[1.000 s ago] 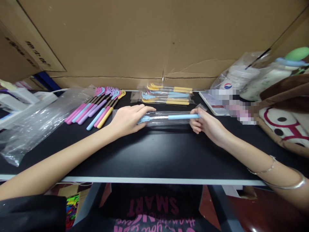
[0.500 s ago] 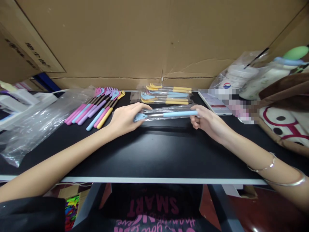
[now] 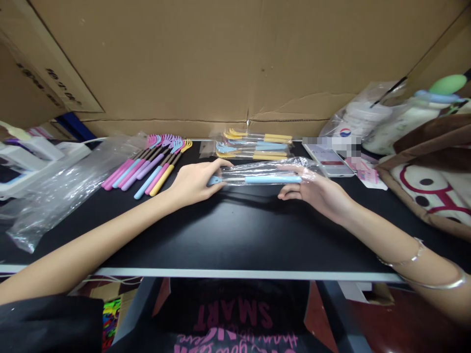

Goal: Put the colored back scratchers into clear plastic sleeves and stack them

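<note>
A light blue back scratcher (image 3: 272, 180) lies level above the black desk inside a clear plastic sleeve (image 3: 257, 169). My left hand (image 3: 198, 180) pinches it at the claw end between thumb and fingers, hiding most of the claw. At the handle end is my right hand (image 3: 316, 189), closed on the sleeve's end, the crinkled film lying over its upper fingers. Its lower fingers are apart, just below the handle tip. Behind, several back scratchers in clear sleeves (image 3: 272, 146) are stacked, yellow and blue. To the left lie several unwrapped back scratchers (image 3: 150, 169) in pink, blue, purple and yellow.
A pile of clear sleeves (image 3: 69, 181) covers the desk's left side, near a white power strip (image 3: 44, 169). At right are a phone (image 3: 327, 159), a bagged cup (image 3: 362, 117), a bottle (image 3: 423, 110) and a brown bag (image 3: 423, 171). Cardboard (image 3: 235, 63) walls the back.
My right hand's lower fingers have loosened and spread below the handle. The film at that end now bunches higher over the hand. The scratcher has shifted slightly left.
</note>
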Tool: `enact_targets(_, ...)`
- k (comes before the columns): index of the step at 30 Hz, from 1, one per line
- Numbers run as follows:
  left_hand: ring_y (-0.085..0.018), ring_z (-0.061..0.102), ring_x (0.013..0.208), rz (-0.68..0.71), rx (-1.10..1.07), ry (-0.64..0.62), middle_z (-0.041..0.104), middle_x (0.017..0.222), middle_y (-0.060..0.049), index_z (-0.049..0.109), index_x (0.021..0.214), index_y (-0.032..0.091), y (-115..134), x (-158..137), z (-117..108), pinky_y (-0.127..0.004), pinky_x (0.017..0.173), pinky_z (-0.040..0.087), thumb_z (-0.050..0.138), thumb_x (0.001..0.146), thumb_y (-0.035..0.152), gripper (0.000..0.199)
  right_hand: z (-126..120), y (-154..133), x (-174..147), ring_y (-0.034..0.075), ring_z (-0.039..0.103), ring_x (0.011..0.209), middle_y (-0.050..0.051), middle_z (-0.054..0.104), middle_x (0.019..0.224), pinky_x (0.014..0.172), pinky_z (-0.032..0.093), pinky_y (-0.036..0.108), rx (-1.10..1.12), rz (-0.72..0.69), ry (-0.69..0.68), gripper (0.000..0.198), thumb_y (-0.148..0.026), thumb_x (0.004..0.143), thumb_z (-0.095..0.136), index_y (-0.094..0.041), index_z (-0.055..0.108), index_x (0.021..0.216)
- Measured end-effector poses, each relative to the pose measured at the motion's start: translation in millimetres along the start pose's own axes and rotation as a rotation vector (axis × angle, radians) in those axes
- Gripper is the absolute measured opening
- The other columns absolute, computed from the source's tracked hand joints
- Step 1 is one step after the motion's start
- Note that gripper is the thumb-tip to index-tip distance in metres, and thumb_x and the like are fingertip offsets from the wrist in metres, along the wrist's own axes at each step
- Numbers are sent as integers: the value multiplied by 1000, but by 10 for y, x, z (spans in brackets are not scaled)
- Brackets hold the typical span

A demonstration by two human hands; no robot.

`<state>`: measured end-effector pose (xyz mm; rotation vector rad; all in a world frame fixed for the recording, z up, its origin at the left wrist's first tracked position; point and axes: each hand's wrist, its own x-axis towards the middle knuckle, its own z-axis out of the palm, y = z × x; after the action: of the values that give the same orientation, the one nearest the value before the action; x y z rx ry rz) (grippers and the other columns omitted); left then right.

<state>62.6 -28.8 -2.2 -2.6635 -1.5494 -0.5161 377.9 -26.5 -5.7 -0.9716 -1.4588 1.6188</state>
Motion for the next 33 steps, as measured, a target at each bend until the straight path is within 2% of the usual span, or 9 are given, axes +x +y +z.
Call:
enact_targets(6, -24, 72, 90, -73, 41, -76, 75, 106, 0, 55, 136, 29, 45, 44, -73, -29, 70, 41, 55, 96, 46, 43, 97, -84, -54, 26, 73, 97, 3, 73, 103, 94, 54, 46, 1, -50, -11, 36, -38, 82, 65, -28, 61, 116)
enact_targets(8, -25, 73, 94, -92, 79, -62, 75, 110, -1, 54, 137, 27, 79, 65, -72, -29, 72, 44, 55, 97, 42, 43, 151, -78, -67, 24, 72, 98, 2, 71, 105, 92, 55, 44, -25, -70, 38, 38, -39, 82, 70, -29, 59, 117)
enact_targets(10, -25, 72, 99, -87, 115, -35, 75, 113, -3, 53, 138, 25, 124, 89, -54, -30, 75, 46, 57, 96, 41, 45, 183, -50, -67, 22, 71, 95, -1, 69, 97, 87, 56, 42, -38, -79, 108, 38, -45, 83, 73, -29, 57, 113)
enact_targets(14, -29, 70, 111, 10, 104, -13, 72, 122, -9, 51, 141, 21, 224, 146, -22, -33, 84, 50, 60, 94, 55, 59, 147, 2, -29, 15, 68, 83, -5, 61, 85, 77, 58, 35, 38, -91, 246, 35, -48, 79, 79, -28, 58, 98)
enact_targets(16, -28, 69, 113, 40, 56, -17, 72, 123, -8, 51, 141, 21, 260, 182, -27, -34, 86, 50, 53, 98, 53, 53, 115, -5, -13, 13, 67, 80, -6, 61, 86, 74, 59, 31, 86, -117, 289, 36, -46, 74, 83, -27, 58, 93)
enact_targets(21, -21, 71, 99, 65, -12, 109, 75, 110, -2, 57, 133, 24, 239, 316, -69, -27, 75, 48, 54, 98, 36, 36, 174, -105, -87, 14, 71, 87, -6, 68, 94, 85, 61, 33, 2, -364, 359, 32, -47, 79, 81, -30, 61, 99)
enact_targets(26, -20, 68, 100, 217, 88, 407, 76, 105, -3, 70, 109, 23, 121, 496, -111, -27, 74, 47, 54, 98, 32, 21, 262, -206, -229, 22, 75, 93, 2, 76, 109, 90, 62, 42, -478, -835, 377, 15, -35, 90, 73, -31, 65, 101)
enact_targets(30, -21, 65, 96, 346, 226, 499, 75, 102, -4, 71, 104, 21, 57, 636, -96, -28, 70, 46, 51, 101, 31, 22, 243, -231, -265, 22, 75, 99, 3, 79, 111, 89, 62, 39, -1093, -1224, 69, 13, -22, 95, 66, -30, 69, 105)
enact_targets(33, -20, 64, 90, 420, 363, 486, 74, 98, -5, 71, 102, 21, 26, 727, 10, -29, 63, 43, 46, 103, 27, 26, 299, -180, -238, 19, 73, 100, 5, 80, 108, 94, 59, 36, -1468, -1381, -82, 17, -14, 99, 57, -24, 70, 100)
